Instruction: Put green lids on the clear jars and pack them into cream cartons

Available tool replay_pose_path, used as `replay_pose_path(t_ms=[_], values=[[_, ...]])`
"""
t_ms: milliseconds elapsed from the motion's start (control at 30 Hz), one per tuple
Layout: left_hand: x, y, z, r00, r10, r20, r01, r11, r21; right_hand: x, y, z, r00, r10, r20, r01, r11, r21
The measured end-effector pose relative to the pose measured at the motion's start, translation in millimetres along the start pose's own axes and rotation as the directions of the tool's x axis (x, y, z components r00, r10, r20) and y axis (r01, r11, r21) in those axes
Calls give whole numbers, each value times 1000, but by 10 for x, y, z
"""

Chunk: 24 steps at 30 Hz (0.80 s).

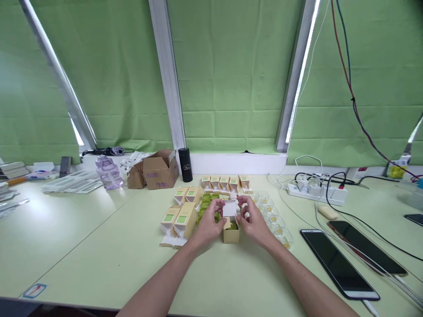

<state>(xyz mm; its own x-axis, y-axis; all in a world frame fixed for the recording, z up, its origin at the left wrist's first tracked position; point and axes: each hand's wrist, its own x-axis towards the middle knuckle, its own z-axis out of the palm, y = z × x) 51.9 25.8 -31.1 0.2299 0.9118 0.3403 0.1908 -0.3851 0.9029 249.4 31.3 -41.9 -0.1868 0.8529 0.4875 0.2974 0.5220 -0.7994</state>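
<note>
In the head view a small tan cardboard box (231, 237) stands upright on the table in front of me. Its white-lined lid flap (230, 208) is raised, and a green object (232, 226) shows inside. My left hand (213, 216) pinches the box's left side and flap. On the opposite side my right hand (251, 218) has its fingers curled onto the flap and right edge. Green cups (205, 204) stand behind my left hand, partly hidden by it. Clear plastic cups (273, 218) with yellowish centres are grouped beyond my right hand.
Open tan boxes (185, 220) with green labels stand at left, and another row (224, 184) at the back. Farther off are a brown carton (161, 171), black flask (185, 165) and purple bottle (109, 173). Phones (339, 263), cables and a power strip (317, 194) lie right.
</note>
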Motion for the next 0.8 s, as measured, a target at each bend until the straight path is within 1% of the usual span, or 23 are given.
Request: replay_pose_path(t_ms=[200,300,567,800], values=[[-7,-8,-2,1000,21,-9,-21,999,37,-20,-11,43,1000,-10,9,10,998,-56],[-5,-10,-2,1000,20,-8,-20,999,45,-27,-8,62,1000,-2,-6,1,998,-66],[-8,49,6,1000,4,-18,-3,999,40,-28,-2,79,999,32,1,-32,998,-54],[-18,-3,-2,1000,5,-16,-5,1000,20,-22,6,84,999,34,18,-33,999,-40]])
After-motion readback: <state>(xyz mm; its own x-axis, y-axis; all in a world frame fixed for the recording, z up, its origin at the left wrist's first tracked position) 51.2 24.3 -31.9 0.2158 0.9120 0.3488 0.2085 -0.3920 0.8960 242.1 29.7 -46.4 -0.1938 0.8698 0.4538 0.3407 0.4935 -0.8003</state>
